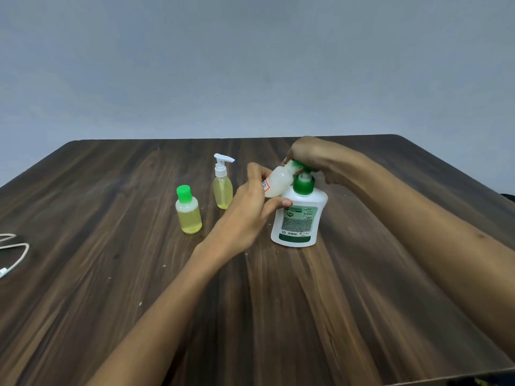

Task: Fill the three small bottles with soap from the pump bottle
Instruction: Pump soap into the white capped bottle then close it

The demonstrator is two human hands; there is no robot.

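Note:
A white pump bottle (pixel 298 218) with a green collar and pump head stands upright on the dark wooden table (pixel 139 274). My right hand (pixel 315 157) rests on top of the green pump head, fingers curled over it. My left hand (pixel 250 207) holds a small translucent whitish bottle (pixel 278 181), tilted with its mouth up against the pump's spout. To the left stand a small bottle with a green cap (pixel 188 211) and a small bottle with a white pump top (pixel 222 183), both holding yellow liquid.
A white cable (pixel 16 250) lies at the table's left edge. Behind the table's far edge is a plain grey wall. Small white specks dot the wood near the front.

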